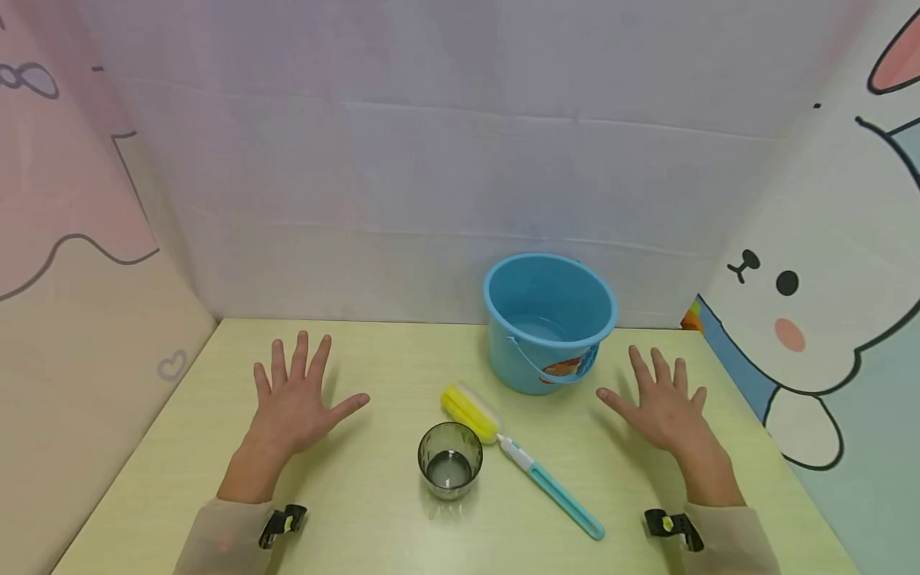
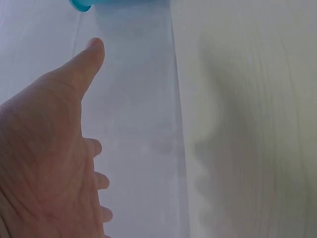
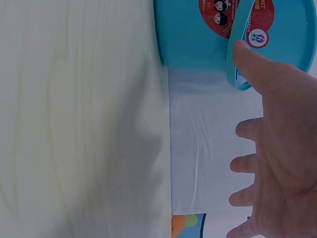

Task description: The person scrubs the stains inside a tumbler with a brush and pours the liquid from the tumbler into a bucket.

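My left hand [image 1: 291, 407] hovers over the left part of the table, palm down with fingers spread, holding nothing. On the right, my right hand [image 1: 664, 407] is spread the same way, nearest to the blue bucket [image 1: 528, 363]. The bucket stands upright at the back, its handle hanging down at the front. Between the hands lies a bottle brush [image 1: 549, 483] with a yellow and white sponge head and a teal handle. A dark, see-through glass [image 1: 450, 463] stands upright just in front of the sponge head. In the right wrist view, the bucket [image 3: 193, 34] appears beyond the thumb.
The pale wood-grain table [image 1: 366, 519] meets a white cloth [image 1: 359, 200] hanging behind it. Cartoon-printed cloths hang at the left [image 1: 79, 335] and right [image 1: 862, 319] sides. A black strap with a small device is worn on each wrist.
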Demonstrator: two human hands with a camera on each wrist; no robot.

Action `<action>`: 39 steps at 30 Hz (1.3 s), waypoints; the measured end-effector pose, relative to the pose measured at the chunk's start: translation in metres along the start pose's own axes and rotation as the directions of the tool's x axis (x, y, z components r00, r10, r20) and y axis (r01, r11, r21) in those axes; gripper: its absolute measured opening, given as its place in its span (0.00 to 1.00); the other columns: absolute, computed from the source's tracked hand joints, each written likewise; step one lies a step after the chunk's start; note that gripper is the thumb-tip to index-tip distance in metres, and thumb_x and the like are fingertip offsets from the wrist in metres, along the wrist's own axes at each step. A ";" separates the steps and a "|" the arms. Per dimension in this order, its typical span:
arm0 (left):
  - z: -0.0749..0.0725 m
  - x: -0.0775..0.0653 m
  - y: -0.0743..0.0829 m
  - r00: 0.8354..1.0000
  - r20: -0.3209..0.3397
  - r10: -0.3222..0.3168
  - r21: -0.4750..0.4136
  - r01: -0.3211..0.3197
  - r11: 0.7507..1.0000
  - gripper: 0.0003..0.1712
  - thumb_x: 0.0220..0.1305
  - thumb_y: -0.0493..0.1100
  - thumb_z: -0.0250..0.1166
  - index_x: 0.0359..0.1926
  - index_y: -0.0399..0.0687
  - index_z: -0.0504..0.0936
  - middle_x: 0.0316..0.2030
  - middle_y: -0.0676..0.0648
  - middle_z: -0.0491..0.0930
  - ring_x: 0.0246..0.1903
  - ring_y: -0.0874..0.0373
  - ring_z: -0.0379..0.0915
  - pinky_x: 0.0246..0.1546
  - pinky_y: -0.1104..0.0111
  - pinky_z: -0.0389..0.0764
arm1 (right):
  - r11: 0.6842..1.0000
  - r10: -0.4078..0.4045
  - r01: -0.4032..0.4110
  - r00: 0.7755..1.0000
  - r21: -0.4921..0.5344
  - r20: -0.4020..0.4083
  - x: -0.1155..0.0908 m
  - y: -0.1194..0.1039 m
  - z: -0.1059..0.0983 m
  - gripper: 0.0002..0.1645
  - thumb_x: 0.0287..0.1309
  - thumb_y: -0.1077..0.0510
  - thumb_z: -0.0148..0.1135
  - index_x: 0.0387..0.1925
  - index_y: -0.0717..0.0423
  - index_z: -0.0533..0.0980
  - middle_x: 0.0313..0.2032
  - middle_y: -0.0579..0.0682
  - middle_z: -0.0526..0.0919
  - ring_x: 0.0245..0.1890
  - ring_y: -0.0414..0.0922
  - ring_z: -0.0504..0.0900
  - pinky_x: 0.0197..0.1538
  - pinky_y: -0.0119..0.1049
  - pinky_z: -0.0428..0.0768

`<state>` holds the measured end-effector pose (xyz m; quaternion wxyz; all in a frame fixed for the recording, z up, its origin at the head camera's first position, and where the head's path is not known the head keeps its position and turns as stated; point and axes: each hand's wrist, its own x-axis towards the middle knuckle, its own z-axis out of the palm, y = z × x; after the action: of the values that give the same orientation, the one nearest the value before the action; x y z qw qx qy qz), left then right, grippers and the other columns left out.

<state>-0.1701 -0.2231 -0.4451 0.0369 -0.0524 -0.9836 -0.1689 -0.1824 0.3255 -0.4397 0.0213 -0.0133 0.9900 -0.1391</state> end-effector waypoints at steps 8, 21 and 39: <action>0.000 0.000 0.002 1.000 -0.004 0.012 -0.003 -0.012 1.000 0.69 0.63 0.84 0.56 0.87 0.49 0.40 0.84 0.33 0.28 0.79 0.28 0.13 0.70 0.25 0.23 | 1.000 -0.004 0.004 1.000 0.007 0.005 -0.001 -0.003 -0.002 0.66 0.68 0.19 0.51 0.85 0.57 0.42 0.79 0.77 0.40 0.75 0.84 0.32 0.61 0.90 0.37; 0.001 0.001 0.008 0.999 -0.016 0.031 -0.018 -0.032 0.999 0.68 0.63 0.83 0.58 0.87 0.49 0.42 0.84 0.33 0.32 0.80 0.28 0.17 0.70 0.25 0.26 | 1.000 -0.015 0.015 1.000 -0.008 0.024 -0.002 -0.010 -0.005 0.66 0.67 0.18 0.51 0.85 0.59 0.46 0.79 0.76 0.44 0.75 0.84 0.40 0.61 0.90 0.43; -0.001 0.003 0.013 0.997 -0.025 0.074 -0.020 -0.075 0.997 0.68 0.61 0.83 0.60 0.86 0.48 0.47 0.84 0.33 0.39 0.80 0.27 0.27 0.72 0.26 0.34 | 0.998 -0.034 0.037 0.998 -0.046 0.054 -0.011 -0.025 -0.014 0.63 0.67 0.18 0.51 0.82 0.62 0.56 0.75 0.77 0.56 0.72 0.82 0.52 0.61 0.89 0.53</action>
<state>-0.1713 -0.2111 -0.4400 0.0546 -0.0873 -0.9786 -0.1781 -0.1716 0.3058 -0.4190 0.0450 -0.0350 0.9916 -0.1159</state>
